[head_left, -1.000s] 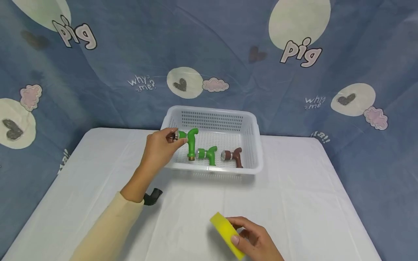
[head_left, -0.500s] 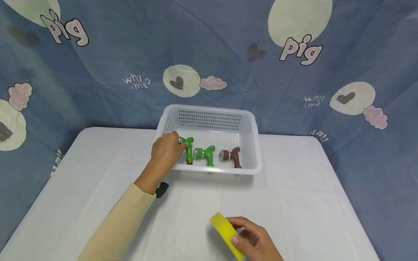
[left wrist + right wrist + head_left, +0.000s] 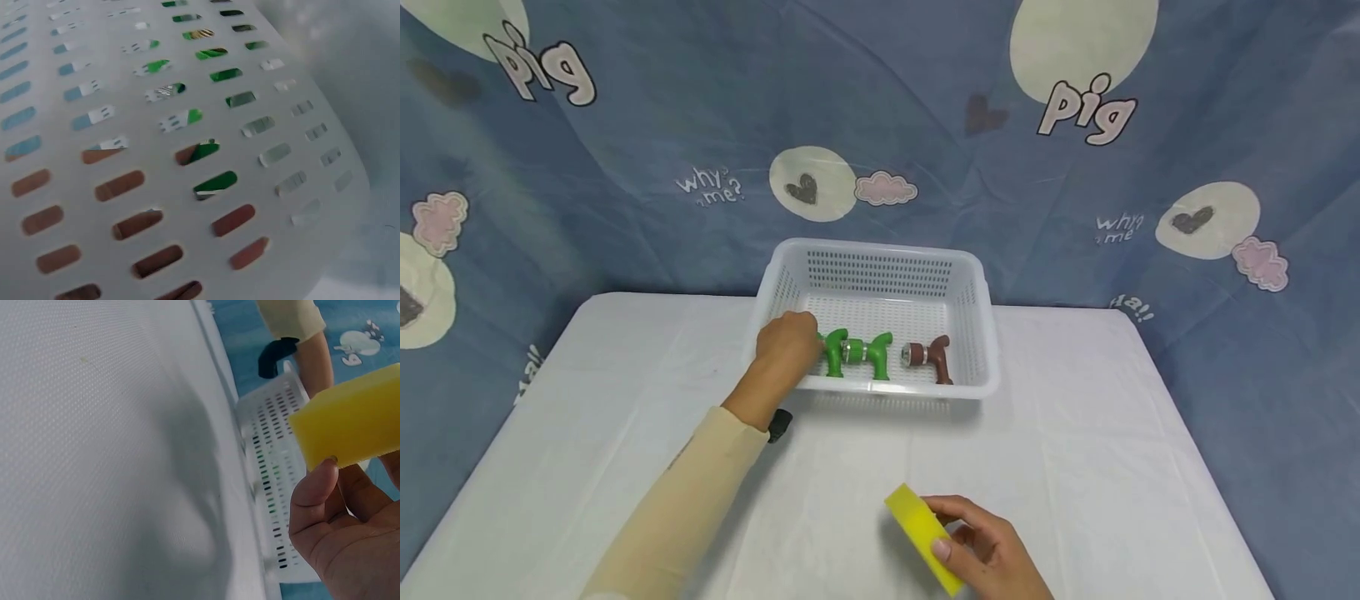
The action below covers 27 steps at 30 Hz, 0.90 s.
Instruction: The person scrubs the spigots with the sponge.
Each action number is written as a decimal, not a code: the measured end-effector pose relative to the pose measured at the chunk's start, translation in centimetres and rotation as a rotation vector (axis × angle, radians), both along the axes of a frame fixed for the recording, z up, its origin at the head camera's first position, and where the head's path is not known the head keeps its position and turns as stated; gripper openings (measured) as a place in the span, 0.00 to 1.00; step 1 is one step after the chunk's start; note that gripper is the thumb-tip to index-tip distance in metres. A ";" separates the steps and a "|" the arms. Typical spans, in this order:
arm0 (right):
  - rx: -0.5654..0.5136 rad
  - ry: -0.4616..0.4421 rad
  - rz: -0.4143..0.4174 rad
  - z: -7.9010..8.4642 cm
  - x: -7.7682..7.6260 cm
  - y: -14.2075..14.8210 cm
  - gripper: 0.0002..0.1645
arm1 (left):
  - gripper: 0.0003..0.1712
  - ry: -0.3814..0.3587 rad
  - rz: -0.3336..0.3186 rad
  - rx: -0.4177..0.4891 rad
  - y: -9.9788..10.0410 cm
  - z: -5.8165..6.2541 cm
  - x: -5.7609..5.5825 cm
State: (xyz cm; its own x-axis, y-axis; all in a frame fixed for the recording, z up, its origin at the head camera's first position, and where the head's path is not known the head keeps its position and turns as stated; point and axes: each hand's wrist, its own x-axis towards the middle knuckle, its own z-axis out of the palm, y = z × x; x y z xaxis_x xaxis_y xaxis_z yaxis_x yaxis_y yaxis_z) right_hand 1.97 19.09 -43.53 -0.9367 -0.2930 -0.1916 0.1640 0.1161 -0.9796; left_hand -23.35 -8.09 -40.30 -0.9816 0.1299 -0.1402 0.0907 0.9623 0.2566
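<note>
Inside the white plastic basket (image 3: 973, 333), my left hand (image 3: 786, 346) grips the handle end of a green tap (image 3: 835, 352); the back of the hand hides the fingertips and that end. Right beside it lies a second green tap (image 3: 877, 354), and further right a brown tap (image 3: 938, 358). Only slices of green and of fingers show through the slotted basket wall (image 3: 156, 200) in the left wrist view. Lower down, above the tabletop, my right hand (image 3: 992, 550) pinches a yellow sponge (image 3: 921, 533) between thumb and fingers.
A white cloth (image 3: 1060, 450) covers the table under the basket. Behind the basket hangs a blue printed curtain (image 3: 880, 100). A black strap or mount (image 3: 780, 425) sticks out at the left wrist, near the basket's front rim.
My left hand has lowered the green tap into the left part of the basket, beside the other green one. My right hand and the sponge have barely moved.
</note>
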 end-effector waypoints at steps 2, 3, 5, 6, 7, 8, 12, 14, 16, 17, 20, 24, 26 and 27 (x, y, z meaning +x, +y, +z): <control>0.003 -0.012 -0.004 0.1 0.0 -0.1 0.18 | 0.13 -0.017 -0.006 -0.022 0.0 -0.1 -0.2; 0.006 -0.018 -0.007 0.1 0.0 -0.1 0.18 | 0.12 -0.024 -0.008 -0.031 -0.1 -0.2 -0.2; 0.008 -0.024 -0.013 0.1 0.1 -0.1 0.18 | 0.11 -0.033 -0.022 -0.055 -0.1 -0.2 -0.3; 0.009 -0.028 -0.017 0.2 0.1 -0.1 0.18 | 0.11 -0.039 -0.031 -0.071 -0.1 -0.3 -0.3; 0.010 -0.031 -0.020 0.2 0.2 0.0 0.18 | 0.10 -0.041 -0.040 -0.090 -0.2 -0.3 -0.3; 0.008 -0.034 -0.023 0.2 0.2 0.0 0.18 | 0.10 -0.045 -0.048 -0.107 -0.2 -0.3 -0.3; -0.001 -0.048 -0.032 0.2 0.4 0.2 0.18 | 0.10 -0.060 -0.048 -0.164 -0.4 -0.3 -0.1; -0.002 -0.053 -0.051 0.2 0.5 0.5 0.19 | 0.11 -0.055 -0.038 -0.160 -0.5 -0.1 0.1; 0.009 -0.046 -0.087 0.2 0.6 0.9 0.19 | 0.13 -0.044 -0.022 -0.141 -0.6 0.3 0.4; 0.015 -0.042 -0.109 0.2 0.7 1.1 0.19 | 0.14 -0.030 -0.018 -0.129 -0.6 0.6 0.7; 0.063 -0.047 -0.206 0.1 0.9 1.9 0.19 | 0.16 0.034 -0.019 -0.066 -0.7 1.8 1.9; 0.156 -0.022 -0.347 -0.3 1.2 2.9 0.18 | 0.19 0.179 -0.051 0.027 -1.0 3.8 4.4; 0.232 0.024 -0.399 -0.5 1.4 3.5 0.17 | 0.19 0.258 -0.063 0.066 -1.3 4.6 5.8; 0.280 0.046 -0.421 -0.6 1.5 3.9 0.17 | 0.19 0.292 -0.066 0.088 -1.4 5.0 6.5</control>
